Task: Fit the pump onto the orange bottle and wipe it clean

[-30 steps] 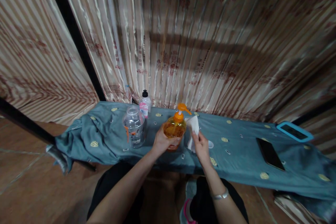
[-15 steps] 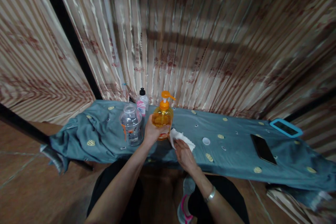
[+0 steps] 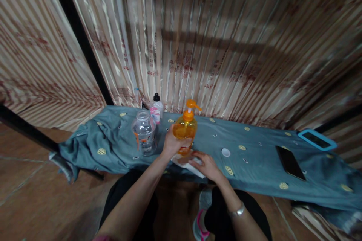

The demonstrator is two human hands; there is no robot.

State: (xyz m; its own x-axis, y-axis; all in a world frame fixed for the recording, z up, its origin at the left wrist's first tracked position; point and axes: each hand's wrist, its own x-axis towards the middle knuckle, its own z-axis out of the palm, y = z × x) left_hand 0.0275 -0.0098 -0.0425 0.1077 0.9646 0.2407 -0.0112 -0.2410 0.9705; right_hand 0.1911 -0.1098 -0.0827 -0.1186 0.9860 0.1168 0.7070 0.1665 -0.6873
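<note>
Head view: left hand (image 3: 172, 144) fingers wrap the amber pump bottle (image 3: 185, 128), presumably steadying it upright. White tissue (image 3: 189, 165) sits by its base, below those fingers, under right hand (image 3: 207, 165) bent fingers; can't tell if pinched.

Pleated, striped curtains (image 3: 183, 19) hang dimly lit behind black posts (image 3: 81, 37), above brown floor (image 3: 25, 184).

Dim light; a soft shadow (image 3: 217, 41) bands the curtain (image 3: 195, 11) (faintly glossy), edges stretched.
</note>
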